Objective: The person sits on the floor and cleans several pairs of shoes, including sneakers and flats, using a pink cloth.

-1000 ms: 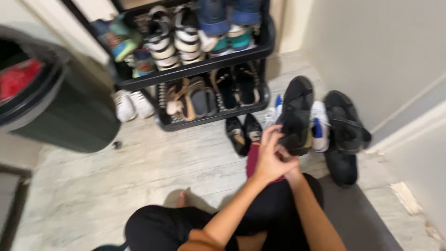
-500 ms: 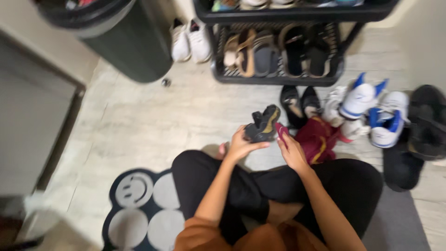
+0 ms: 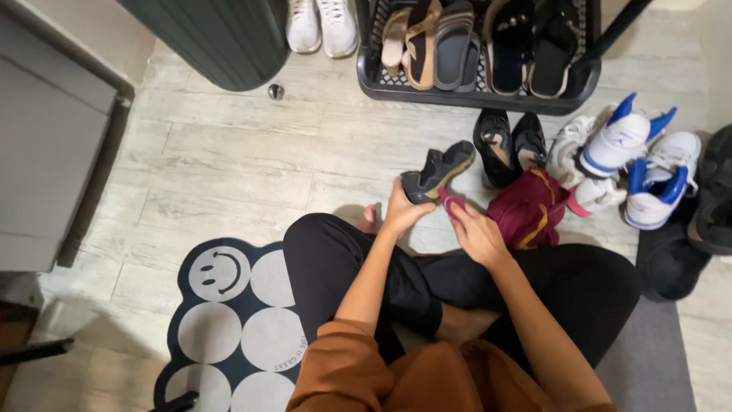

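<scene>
Orange sleeves at the bottom of the frame, that's me, sitting cross-legged in black trousers point(image 3: 366, 267) on the pale wood-look floor point(image 3: 229, 168). Lower left there's my dark rug point(image 3: 229, 320) with the pale circles and a smiley face on it.

Just past my knees, around the middle of the frame, my left hand point(image 3: 402, 212) is clamped on the heel end of a dark shoe point(image 3: 436, 172) with a yellowish sole edge, holding it up off the floor with the toe pointing toward the upper right. My right hand point(image 3: 474, 231) is just beside it, fingers on a small pink cloth point(image 3: 450, 204) that's right under the shoe's heel; can't really tell if the cloth is touching the shoe. So the two hands are close together but each on its own thing.

Right of my right hand lies a maroon bag point(image 3: 528, 210) with yellow trim, scrunched up on the floor. Behind it stands a pair of black shoes point(image 3: 509, 141), and further right a heap of white and blue sneakers point(image 3: 633, 164), then some black shoes point(image 3: 713, 194) at the right edge.

Along the top: a black shoe rack point(image 3: 473, 93) full of sandals, white sneakers point(image 3: 320, 24) left of it, and a dark green bin point(image 3: 221, 38) in the upper left.
</scene>
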